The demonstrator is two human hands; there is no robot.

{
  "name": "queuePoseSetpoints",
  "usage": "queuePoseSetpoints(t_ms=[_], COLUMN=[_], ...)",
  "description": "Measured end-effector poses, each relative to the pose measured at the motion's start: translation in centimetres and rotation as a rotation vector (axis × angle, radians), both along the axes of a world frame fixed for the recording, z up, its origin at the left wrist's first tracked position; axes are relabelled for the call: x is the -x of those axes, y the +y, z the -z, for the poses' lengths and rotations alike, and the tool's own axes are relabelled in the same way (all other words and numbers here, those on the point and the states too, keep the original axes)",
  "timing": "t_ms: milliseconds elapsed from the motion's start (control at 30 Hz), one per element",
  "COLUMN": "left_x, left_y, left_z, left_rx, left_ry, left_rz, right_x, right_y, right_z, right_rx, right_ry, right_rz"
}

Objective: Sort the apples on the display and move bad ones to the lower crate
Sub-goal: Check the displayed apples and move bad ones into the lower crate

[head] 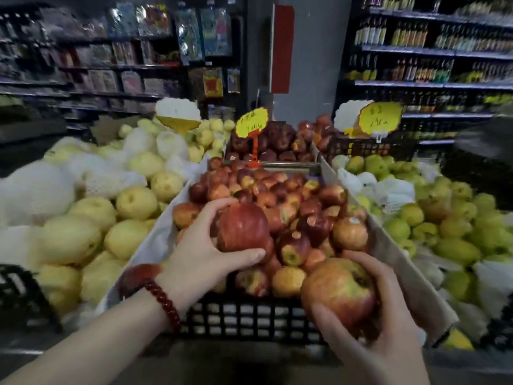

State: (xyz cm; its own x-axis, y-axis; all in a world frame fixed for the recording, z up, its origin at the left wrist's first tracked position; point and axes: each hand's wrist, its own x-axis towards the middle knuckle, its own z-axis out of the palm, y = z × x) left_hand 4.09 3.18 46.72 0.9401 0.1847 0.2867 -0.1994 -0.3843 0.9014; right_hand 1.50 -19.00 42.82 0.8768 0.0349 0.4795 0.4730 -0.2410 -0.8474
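Two apples are being held over the pile of red apples [277, 201] that fills the black crate [249, 318] at the middle of the display. A dark red apple [242, 227] is gripped by the left hand [198, 254], thumb curled under it and fingers wrapped over its far side, just above the heap. A larger apple [337, 293], yellow-green around its stem hollow and blushed red lower down, is cupped by the right hand [374, 329] close to the crate's near right corner, fingers curled round its far side and thumb pressed on its front. The lower crate named in the task cannot be made out with certainty.

Each apple is judged to be firm, fairly weighty for its size and smooth-skinned (waxy skin can slip against a dry palm), so a whole-hand wrap around the widest part is favoured over a fingertip pinch. Bruising is the likely hazard: soft spots on a bad fruit would give under pressure, and dropping one onto the pile could mark sound apples. Yellow pears [133, 202] lie to the left and green fruit [455, 245] to the right, well apart from the hands
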Motion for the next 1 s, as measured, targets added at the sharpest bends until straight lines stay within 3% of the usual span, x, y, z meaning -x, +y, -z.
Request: queuePoseSetpoints(t_ms=[133,267,533,700,833,1000], left_x=[-6.0,-11.3,-19.6,-21.6,-21.1,-19.3], left_y=[1.9,1.9,1.1,1.0,1.1,1.5], left_z=[-1.9,-3.1,-2.5,-1.0,-0.5,-1.3], left_rx=[-0.130,-0.306,-0.606,-0.633,-0.579,-0.466], left_ry=[0.148,0.332,0.446,0.457,0.437,0.414], left_rz=[-0.094,-0.101,-0.093,0.033,0.052,0.032], right_x=[-5.7,-11.8,-22.2,-24.7,-24.9,-23.6], right_y=[1.0,3.2,7.6,6.4,6.0,6.3], right_z=[-3.8,-5.3,-4.8,-2.0,-1.4,-2.4], right_rx=[0.085,0.331,0.695,0.784,0.878,0.807], right_ry=[0.086,0.108,0.212,0.448,0.438,0.369], right_rz=[0.033,0.127,0.221,0.097,0.091,0.113])
